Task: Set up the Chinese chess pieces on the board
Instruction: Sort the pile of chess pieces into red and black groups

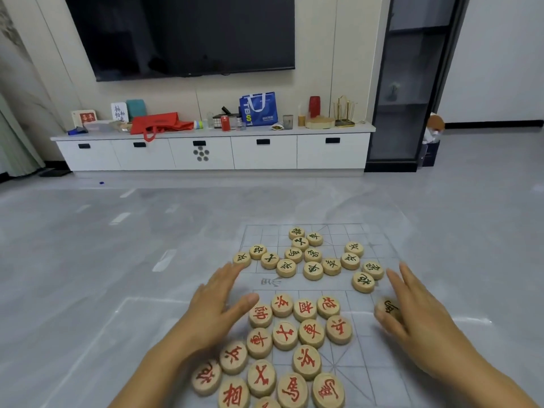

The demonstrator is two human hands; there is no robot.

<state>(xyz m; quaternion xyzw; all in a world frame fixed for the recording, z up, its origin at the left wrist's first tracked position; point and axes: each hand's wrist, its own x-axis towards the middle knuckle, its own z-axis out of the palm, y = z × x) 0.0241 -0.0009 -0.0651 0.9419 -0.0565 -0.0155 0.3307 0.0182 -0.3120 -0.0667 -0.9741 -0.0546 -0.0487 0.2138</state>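
Observation:
A thin translucent chess board (365, 237) with faint grid lines lies on the grey floor. Several round wooden pieces with dark green characters (313, 270) are scattered on its far half. Several with red characters (311, 333) are bunched on its near half. My left hand (219, 301) lies flat and open at the board's left side, its thumb beside a red piece (260, 315). At the right side my right hand (418, 313) has its fingers spread, and its thumb touches a dark-lettered piece (388, 308). I cannot tell whether that piece is gripped.
Grey tiled floor (117, 260) surrounds the board. Further back stand a white low cabinet (212, 154) with bags, cans and cups on top, a wall-mounted television (182, 33), and a dark glass cabinet (412, 83) at the right.

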